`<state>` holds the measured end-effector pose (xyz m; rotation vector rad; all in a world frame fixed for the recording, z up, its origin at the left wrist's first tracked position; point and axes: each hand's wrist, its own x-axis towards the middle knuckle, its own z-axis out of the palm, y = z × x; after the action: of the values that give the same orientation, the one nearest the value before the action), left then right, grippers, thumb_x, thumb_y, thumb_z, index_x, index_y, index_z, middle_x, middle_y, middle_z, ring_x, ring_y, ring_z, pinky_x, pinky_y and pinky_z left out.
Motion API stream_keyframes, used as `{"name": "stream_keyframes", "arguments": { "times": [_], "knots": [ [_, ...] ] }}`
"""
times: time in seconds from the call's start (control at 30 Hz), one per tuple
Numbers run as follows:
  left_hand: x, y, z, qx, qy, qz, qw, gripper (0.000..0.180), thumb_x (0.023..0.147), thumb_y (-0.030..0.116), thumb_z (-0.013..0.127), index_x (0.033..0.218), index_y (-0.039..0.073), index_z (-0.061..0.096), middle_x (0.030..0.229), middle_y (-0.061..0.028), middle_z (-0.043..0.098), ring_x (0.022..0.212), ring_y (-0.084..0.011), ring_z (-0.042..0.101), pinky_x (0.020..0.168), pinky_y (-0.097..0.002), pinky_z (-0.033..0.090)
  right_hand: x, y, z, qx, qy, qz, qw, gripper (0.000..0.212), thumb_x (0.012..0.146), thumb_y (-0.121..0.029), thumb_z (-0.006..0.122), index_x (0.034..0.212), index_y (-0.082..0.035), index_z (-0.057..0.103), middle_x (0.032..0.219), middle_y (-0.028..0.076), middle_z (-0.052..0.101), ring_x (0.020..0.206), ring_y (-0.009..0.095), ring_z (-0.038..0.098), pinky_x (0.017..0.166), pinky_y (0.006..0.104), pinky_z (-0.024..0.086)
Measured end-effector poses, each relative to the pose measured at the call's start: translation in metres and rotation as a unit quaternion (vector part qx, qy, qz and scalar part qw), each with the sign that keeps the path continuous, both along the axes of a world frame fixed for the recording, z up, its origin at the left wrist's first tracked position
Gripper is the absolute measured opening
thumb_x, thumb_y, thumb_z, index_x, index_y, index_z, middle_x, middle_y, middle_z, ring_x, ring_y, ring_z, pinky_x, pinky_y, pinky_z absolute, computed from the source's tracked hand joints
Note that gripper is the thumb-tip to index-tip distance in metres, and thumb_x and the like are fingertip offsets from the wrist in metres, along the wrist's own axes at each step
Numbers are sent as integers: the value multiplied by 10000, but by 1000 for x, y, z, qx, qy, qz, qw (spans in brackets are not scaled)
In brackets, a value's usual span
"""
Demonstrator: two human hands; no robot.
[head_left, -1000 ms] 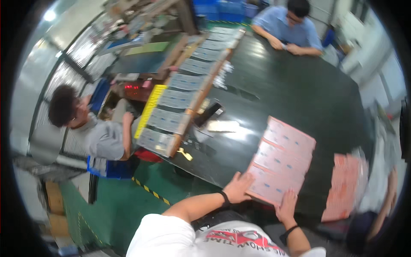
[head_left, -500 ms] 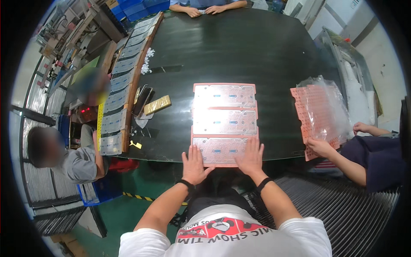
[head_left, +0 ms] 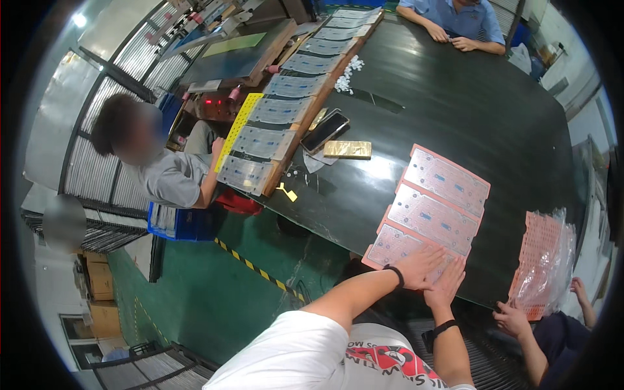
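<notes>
Three silvery, clear-looking plates with blue marks lie in a row on a pink tray (head_left: 382, 242) at the near edge of the dark table. My left hand (head_left: 419, 266) lies flat across the nearest plate (head_left: 398, 245), fingers stretched out. Beside it, its fingers pointing away from me, my right hand (head_left: 447, 285) rests flat on the same plate's right part. The two hands touch or nearly touch at the thumbs. The middle plate (head_left: 430, 220) and the far plate (head_left: 447, 180) are uncovered. Neither hand grips anything.
At right, a co-worker's hand (head_left: 513, 318) holds a pink perforated sheet (head_left: 536, 260) under clear plastic film. A wooden rail (head_left: 318, 104) with similar plates runs along the left. Near it lie a phone (head_left: 325, 132), a gold packet (head_left: 348, 150) and white bits (head_left: 350, 73). Others sit left and far.
My view has turned to the left, so the table appears rotated. My left hand has slid across the nearest plate toward my right hand; the hands were at opposite sides before.
</notes>
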<state>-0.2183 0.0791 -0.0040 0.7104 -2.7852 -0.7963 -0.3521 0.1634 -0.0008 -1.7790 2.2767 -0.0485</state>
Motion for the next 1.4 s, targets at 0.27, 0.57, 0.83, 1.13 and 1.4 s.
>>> {"name": "stream_keyframes", "arguments": {
  "times": [0.27, 0.57, 0.83, 1.13, 1.4],
  "knots": [
    [77, -23, 7, -22, -72, 84, 994, 854, 763, 581, 497, 1323, -38, 323, 1416, -184, 273, 1329, -290, 224, 1038, -505, 165, -5, -4, 2, -18, 0, 3, 1000, 937, 754, -376, 604, 1363, 106, 78, 1447, 256, 72, 1355, 374, 40, 1085, 479, 68],
    [126, -64, 15, -66, -133, 224, 963, 850, 775, 541, 530, 1315, -71, 293, 1409, -246, 213, 1333, -374, 139, 1039, -544, 117, -16, -33, -3, -216, -114, 27, 969, 628, 736, -202, 603, 1212, 127, 359, 1281, 320, 344, 1165, 450, 330, 1007, 510, 203],
    [53, -93, 6, -67, -156, 205, 964, 856, 772, 531, 508, 1350, -49, 259, 1427, -209, 225, 1334, -343, 181, 1040, -545, 151, 11, -128, 5, -71, -124, 212, 967, 730, 807, -376, 549, 1304, 97, 300, 1378, 283, 261, 1323, 370, 198, 1077, 490, 122],
    [-6, -78, 2, 4, -101, 183, 978, 965, 748, 609, 510, 1304, -140, 263, 1380, -298, 250, 1316, -425, 166, 1050, -523, 144, -26, -112, 2, -45, -31, -63, 997, 873, 777, -443, 555, 1342, 115, 193, 1432, 260, 150, 1351, 357, 101, 1076, 507, 75],
    [-3, -117, -5, -15, -56, 55, 997, 873, 767, 592, 492, 1328, -49, 304, 1408, -210, 272, 1334, -306, 214, 1060, -496, 139, -26, -112, -4, -50, -23, -59, 997, 881, 777, -441, 555, 1350, 108, 174, 1434, 259, 140, 1350, 366, 93, 1073, 511, 84]
  ]
}}
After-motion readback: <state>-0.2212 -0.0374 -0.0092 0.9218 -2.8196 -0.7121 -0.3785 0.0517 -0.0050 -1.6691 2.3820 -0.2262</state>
